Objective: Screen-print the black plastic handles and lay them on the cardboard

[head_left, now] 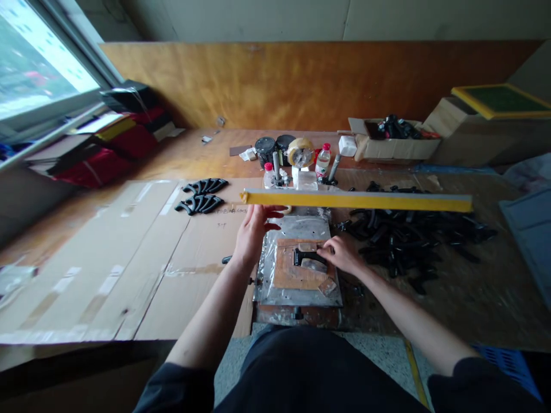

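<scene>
My right hand (342, 254) pinches the right end of a black curved handle-shaped part (310, 256), which lies on a brown block (284, 275) on a metal base plate (264, 295). My left hand (257, 226) is raised to the left of the plate, its fingers stretched out and apart. It is just under the left end of a yellow-edged frame (357, 199), seen edge-on above the plate. Whether the left hand touches the frame I cannot tell. A loose heap of similar black parts (396, 235) lies to the right of my right hand.
Two rows of black parts (200, 203) lie on a flattened cardboard sheet (142, 258) at left. Behind the frame stand dark jars (266, 150), a tape roll (300, 152), a bottle (322, 162) and metal posts (334, 167). An open carton (396, 149) is at back right.
</scene>
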Available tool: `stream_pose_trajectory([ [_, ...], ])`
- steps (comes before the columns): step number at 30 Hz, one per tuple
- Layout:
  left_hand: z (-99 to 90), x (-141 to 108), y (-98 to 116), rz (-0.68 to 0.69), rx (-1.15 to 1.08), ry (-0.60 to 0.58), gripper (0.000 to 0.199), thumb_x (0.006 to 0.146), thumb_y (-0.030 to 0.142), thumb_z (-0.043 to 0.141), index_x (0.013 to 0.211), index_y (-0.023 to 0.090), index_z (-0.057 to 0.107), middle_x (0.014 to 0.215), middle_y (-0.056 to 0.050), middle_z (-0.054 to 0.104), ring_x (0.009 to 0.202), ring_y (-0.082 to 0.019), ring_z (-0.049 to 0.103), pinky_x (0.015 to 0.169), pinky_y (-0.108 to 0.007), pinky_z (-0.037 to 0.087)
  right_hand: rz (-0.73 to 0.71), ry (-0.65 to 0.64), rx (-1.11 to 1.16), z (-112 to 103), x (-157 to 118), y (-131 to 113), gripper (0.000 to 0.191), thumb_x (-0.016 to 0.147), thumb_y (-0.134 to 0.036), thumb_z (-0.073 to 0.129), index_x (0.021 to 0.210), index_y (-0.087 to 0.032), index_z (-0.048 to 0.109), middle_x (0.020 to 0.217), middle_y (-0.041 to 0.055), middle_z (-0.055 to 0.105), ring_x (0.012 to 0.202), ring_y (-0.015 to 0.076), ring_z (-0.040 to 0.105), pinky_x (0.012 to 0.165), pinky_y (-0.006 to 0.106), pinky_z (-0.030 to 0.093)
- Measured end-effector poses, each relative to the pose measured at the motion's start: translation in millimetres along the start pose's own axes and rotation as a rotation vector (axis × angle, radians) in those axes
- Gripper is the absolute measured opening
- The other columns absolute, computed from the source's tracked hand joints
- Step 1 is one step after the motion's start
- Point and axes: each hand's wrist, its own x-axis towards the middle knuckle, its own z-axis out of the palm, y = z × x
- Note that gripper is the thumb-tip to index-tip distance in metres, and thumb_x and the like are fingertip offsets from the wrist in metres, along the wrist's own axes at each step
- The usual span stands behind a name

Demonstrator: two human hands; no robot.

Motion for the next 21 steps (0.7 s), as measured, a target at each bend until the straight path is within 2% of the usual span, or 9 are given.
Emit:
stream_pose_trajectory([
  [3, 8.6, -14.7, -19.8, -0.114, -0.089, 0.095, 0.044, 0.085, 0.058, 0.052, 0.106, 0.02, 0.053, 0.09, -0.006, 0.068, 0.073, -0.015, 0.063, 0.057, -0.022, 0.048, 0.041, -0.165, -0.099, 31.9, -10.5, -38.6, 0.02, 0.087, -0.033, 0.064, 0.089, -0.013, 0.063, 0.098, 0.0131, 0.067, 0.1, 0.0232, 0.06, 0.087, 0.032, 0.047],
  [5, 13.6, -44.1, -45.1, -0.407, -0.071, 0.017, 0.049, 0.081, 0.061, 0.056, 0.103, 0.017, 0.055, 0.087, -0.009, 0.069, 0.068, -0.016, 0.064, 0.052, -0.023, 0.047, 0.158, -0.206, -0.097, 36.6, -15.2, -62.4, 0.017, 0.093, -0.029, 0.054, 0.095, -0.012, 0.06, 0.096, 0.014, 0.066, 0.097, 0.0237, 0.06, 0.084, 0.032, 0.046],
  [7, 17.2, -78.3, -73.3, -0.716, -0.048, -0.13, 0.052, 0.08, 0.062, 0.057, 0.104, 0.016, 0.058, 0.094, -0.013, 0.07, 0.076, -0.021, 0.067, 0.056, -0.027, 0.05, 0.169, -0.164, -0.046, 34.7, -23.5, -85.2, 0.016, 0.096, -0.028, 0.049, 0.097, -0.014, 0.057, 0.094, 0.0129, 0.066, 0.094, 0.0238, 0.059, 0.082, 0.033, 0.045],
  [9, 14.9, -103.8, -97.0, -0.817, -0.106, -0.139, 0.048, 0.083, 0.062, 0.053, 0.1, 0.017, 0.059, 0.096, -0.012, 0.07, 0.086, -0.022, 0.068, 0.064, -0.03, 0.053, 0.003, -0.111, 0.034, 31.6, -33.7, -101.3, 0.014, 0.096, -0.028, 0.048, 0.095, -0.016, 0.056, 0.095, 0.0111, 0.065, 0.096, 0.0237, 0.057, 0.084, 0.034, 0.044],
  [11, 0.0, -111.9, -112.1, -0.826, -0.12, -0.037, 0.043, 0.084, 0.058, 0.052, 0.093, 0.016, 0.059, 0.093, -0.01, 0.069, 0.084, -0.02, 0.068, 0.065, -0.029, 0.053, -0.196, -0.118, 0.111, 26.5, -40.7, -98.6, 0.011, 0.095, -0.028, 0.051, 0.092, -0.018, 0.056, 0.095, 0.0078, 0.064, 0.097, 0.0219, 0.056, 0.085, 0.033, 0.044],
  [13, -32.7, -103.4, -119.4, -0.795, -0.004, 0.097, 0.04, 0.083, 0.055, 0.054, 0.091, 0.016, 0.058, 0.089, -0.009, 0.069, 0.074, -0.018, 0.067, 0.059, -0.026, 0.051, -0.202, -0.131, 0.087, 16.1, -42.3, -68.4, 0.007, 0.094, -0.022, 0.052, 0.093, -0.019, 0.059, 0.096, 0.0059, 0.064, 0.097, 0.02, 0.055, 0.086, 0.032, 0.044],
  [16, -110.8, -78.8, -125.1, -0.691, 0.345, 0.28, 0.039, 0.083, 0.055, 0.048, 0.084, 0.016, 0.056, 0.074, -0.005, 0.068, 0.057, -0.016, 0.061, 0.051, -0.025, 0.047, 0.143, -0.162, -0.226, -8.3, -41.4, 13.2, 0.022, 0.089, -0.008, 0.047, 0.1, -0.019, 0.062, 0.102, 0.0095, 0.063, 0.102, 0.0208, 0.054, 0.088, 0.032, 0.043],
  [18, -166.4, -66.7, -131.1, -0.696, 0.559, 0.435, 0.033, 0.083, 0.05, 0.044, 0.078, 0.018, 0.052, 0.06, -0.003, 0.063, 0.049, -0.017, 0.057, 0.047, -0.026, 0.045, 0.309, -0.296, -0.424, -21.8, -45.0, 64.0, 0.03, 0.088, -0.007, 0.045, 0.109, -0.019, 0.062, 0.11, 0.012, 0.061, 0.105, 0.0218, 0.054, 0.087, 0.032, 0.044],
  [21, -221.9, -59.9, -142.2, -0.753, 0.849, 0.449, 0.032, 0.08, 0.048, 0.04, 0.063, 0.021, 0.046, 0.045, -0.004, 0.055, 0.043, -0.021, 0.051, 0.043, -0.031, 0.042, 0.394, -0.366, -0.525, -25.0, -58.1, 99.3, 0.037, 0.084, -0.005, 0.046, 0.117, -0.017, 0.058, 0.116, 0.0154, 0.058, 0.105, 0.0237, 0.055, 0.081, 0.032, 0.046],
])
